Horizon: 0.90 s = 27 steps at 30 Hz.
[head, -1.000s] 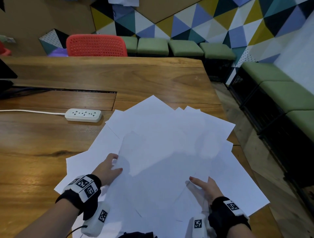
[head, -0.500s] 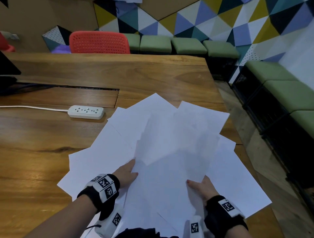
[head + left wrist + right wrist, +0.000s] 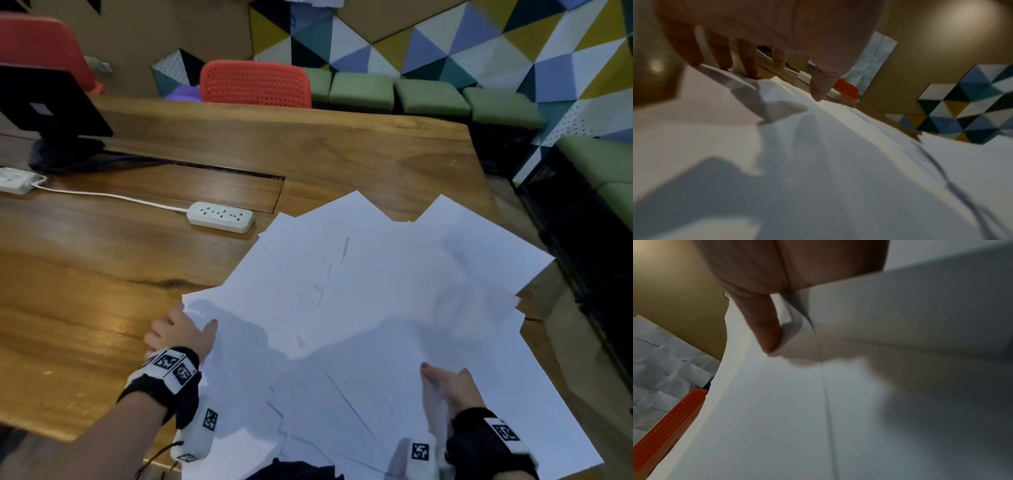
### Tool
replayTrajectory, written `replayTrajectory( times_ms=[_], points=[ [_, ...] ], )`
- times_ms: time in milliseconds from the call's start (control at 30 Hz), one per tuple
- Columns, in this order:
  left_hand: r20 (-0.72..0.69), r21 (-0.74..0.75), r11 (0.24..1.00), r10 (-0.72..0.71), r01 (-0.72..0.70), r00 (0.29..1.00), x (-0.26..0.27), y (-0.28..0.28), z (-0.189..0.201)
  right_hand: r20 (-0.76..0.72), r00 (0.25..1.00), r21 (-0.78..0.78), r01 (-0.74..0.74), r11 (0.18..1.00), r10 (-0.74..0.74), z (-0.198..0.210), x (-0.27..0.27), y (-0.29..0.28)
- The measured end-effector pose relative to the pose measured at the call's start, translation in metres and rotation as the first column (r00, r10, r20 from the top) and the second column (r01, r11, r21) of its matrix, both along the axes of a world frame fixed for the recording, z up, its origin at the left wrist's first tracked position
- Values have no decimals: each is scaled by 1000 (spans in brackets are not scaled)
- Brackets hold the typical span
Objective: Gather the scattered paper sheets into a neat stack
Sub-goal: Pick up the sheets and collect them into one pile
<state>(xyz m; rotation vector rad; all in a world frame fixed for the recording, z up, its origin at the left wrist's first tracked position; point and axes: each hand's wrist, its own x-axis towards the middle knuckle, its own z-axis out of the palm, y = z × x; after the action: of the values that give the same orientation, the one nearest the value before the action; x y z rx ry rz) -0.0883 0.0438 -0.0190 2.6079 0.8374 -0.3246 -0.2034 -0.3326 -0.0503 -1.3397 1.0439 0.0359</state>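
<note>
Both hands framed the pile. Wooden table point(image 3: 102, 281) carried the overlapping white paper sheets point(image 3: 376, 308), fanned across its near right corner and overhanging the edge. Beyond them: red chair point(image 3: 255, 84), black monitor point(image 3: 44, 102), white power strip point(image 3: 221, 217). My left hand point(image 3: 180, 334) lay with fingers nearly straight at the pile's left edge, thumb on top; my right hand point(image 3: 452, 387) pinched sheets, thumb above.

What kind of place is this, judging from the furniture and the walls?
Probably an office meeting room or co-working space: a long wooden table with a power strip on it, red chairs, green cushioned benches and a colourful triangle-patterned wall.
</note>
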Motion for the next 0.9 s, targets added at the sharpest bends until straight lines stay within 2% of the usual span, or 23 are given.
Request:
replayTrajectory(
  times_ms=[67, 167, 233, 300, 367, 433, 500, 533, 567, 633, 800, 900],
  points=[
    [-10, 38, 999, -20, 21, 1000, -1, 7, -2, -17, 1000, 3, 1, 1000, -1, -7, 2, -7],
    [-82, -81, 993, -96, 89, 992, 8, 11, -4, -57, 998, 2, -11, 1000, 11, -5, 3, -8],
    [-164, -7, 982, -185, 187, 969, 14, 14, -2, -36, 998, 0, -47, 999, 47, 0, 2, -5],
    [-218, 111, 966, -206, 234, 954, 20, 16, -2, -8, 998, 29, -69, 997, 70, -1, 1, -3],
    [-215, 78, 975, -187, 208, 959, 23, 15, 0, -2, 997, 46, -77, 996, 78, 3, 3, -1],
    [-111, -165, 982, -110, 91, 988, 23, 14, 1, -6, 999, 75, -37, 996, 37, 1, 5, -4],
    [15, -397, 918, 20, -12, 1000, 21, 14, 4, -11, 1000, 63, -14, 998, 15, 7, 6, -4],
    [67, -458, 888, 80, -40, 995, 19, 15, 4, -10, 1000, 61, -23, 998, 24, 10, 6, -3],
    [114, -485, 873, 118, -48, 986, 16, 15, 5, -10, 1000, 52, -24, 998, 25, 14, 7, -1],
    [202, -455, 891, 121, -16, 972, 12, 18, 4, -18, 999, 27, -30, 999, 31, 14, 6, -2],
    [224, -420, 901, -13, 108, 975, 20, 10, 12, -80, 995, 39, -57, 998, 60, 6, 3, -5],
    [374, -427, 877, -49, 219, 926, 43, -11, 32, -70, 996, 34, -60, 998, 62, 11, 4, 0]
  ],
)
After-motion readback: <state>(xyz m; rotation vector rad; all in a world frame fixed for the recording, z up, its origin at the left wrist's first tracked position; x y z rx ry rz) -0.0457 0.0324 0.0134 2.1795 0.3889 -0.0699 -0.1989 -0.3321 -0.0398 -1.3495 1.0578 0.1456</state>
